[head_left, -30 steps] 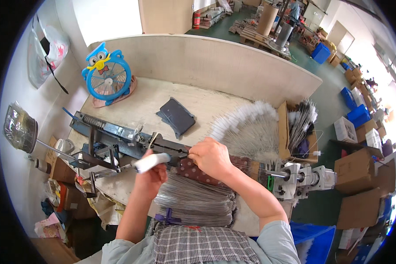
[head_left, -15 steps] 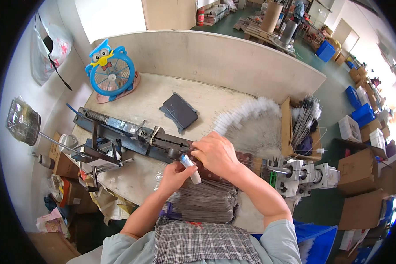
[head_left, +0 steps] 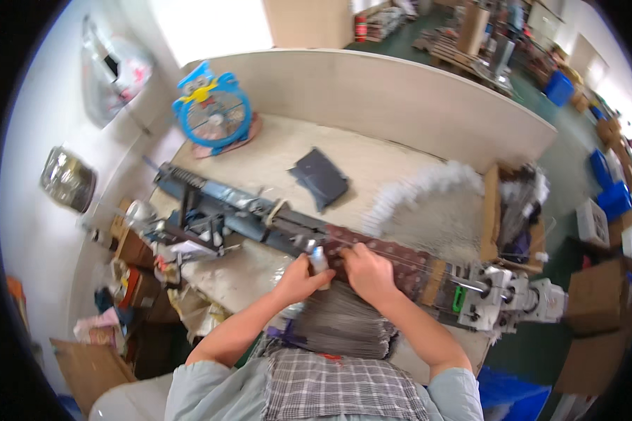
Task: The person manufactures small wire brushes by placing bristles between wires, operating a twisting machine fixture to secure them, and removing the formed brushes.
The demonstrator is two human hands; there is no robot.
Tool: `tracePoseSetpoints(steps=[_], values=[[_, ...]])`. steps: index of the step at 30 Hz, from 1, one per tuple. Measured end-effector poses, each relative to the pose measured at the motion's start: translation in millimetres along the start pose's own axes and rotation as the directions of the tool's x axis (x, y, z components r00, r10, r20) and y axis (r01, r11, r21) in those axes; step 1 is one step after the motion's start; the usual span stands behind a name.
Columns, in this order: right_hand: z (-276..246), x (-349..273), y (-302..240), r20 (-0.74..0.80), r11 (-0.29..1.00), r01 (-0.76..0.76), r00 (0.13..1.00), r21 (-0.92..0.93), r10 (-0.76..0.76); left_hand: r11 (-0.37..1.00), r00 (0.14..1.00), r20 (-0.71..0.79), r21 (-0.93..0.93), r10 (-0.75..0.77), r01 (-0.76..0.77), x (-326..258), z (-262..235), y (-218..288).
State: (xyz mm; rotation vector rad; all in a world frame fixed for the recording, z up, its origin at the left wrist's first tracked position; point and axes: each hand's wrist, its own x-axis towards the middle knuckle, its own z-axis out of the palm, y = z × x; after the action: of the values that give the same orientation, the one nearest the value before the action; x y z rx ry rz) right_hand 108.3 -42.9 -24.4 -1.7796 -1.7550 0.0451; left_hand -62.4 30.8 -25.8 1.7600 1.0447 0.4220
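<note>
The left hand (head_left: 298, 283)'s fingers pinch a white tube (head_left: 319, 261) by the left end of the maroon dotted cloth (head_left: 405, 264); the right hand (head_left: 368, 272) is over it, grip unclear. Right of the cloth, a cardboard box (head_left: 492, 210) holds wire-stemmed pieces (head_left: 517, 202).

A round blue plastic fan (head_left: 216, 119) stands before a pale upright panel (head_left: 393, 102); a translucent plastic bag (head_left: 123, 88) hangs against the white wall (head_left: 42, 116).

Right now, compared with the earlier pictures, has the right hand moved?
Yes: judged against the dark metal rail, the right hand has shifted toward the person's body.
</note>
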Motion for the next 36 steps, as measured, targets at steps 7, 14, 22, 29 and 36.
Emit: tracePoseSetpoints(steps=[7,14,22,29,36], values=[[-18,4,8,0.148,0.994,-0.102,0.984,0.041,0.095,0.417,0.908,-0.095,-0.904,-0.409,0.094,-28,-90,-97],[-18,16,13,0.288,0.978,-0.195,0.935,-0.072,0.207,0.311,0.819,-0.098,-0.945,-0.566,0.102,-54,-118,-105],[-20,16,16,0.342,0.966,-0.257,0.908,-0.004,0.243,0.870,0.276,-0.892,-0.426,-0.358,-0.250,-104,-135,-137],[-17,13,18,0.314,0.974,-0.219,0.923,-0.049,0.224,0.435,0.594,-0.495,-0.863,-0.634,-0.255,-82,-107,-116],[-21,12,15,0.345,0.979,-0.193,0.916,-0.068,0.205,0.200,0.845,-0.039,-0.976,-0.533,0.081,-36,-109,-88]])
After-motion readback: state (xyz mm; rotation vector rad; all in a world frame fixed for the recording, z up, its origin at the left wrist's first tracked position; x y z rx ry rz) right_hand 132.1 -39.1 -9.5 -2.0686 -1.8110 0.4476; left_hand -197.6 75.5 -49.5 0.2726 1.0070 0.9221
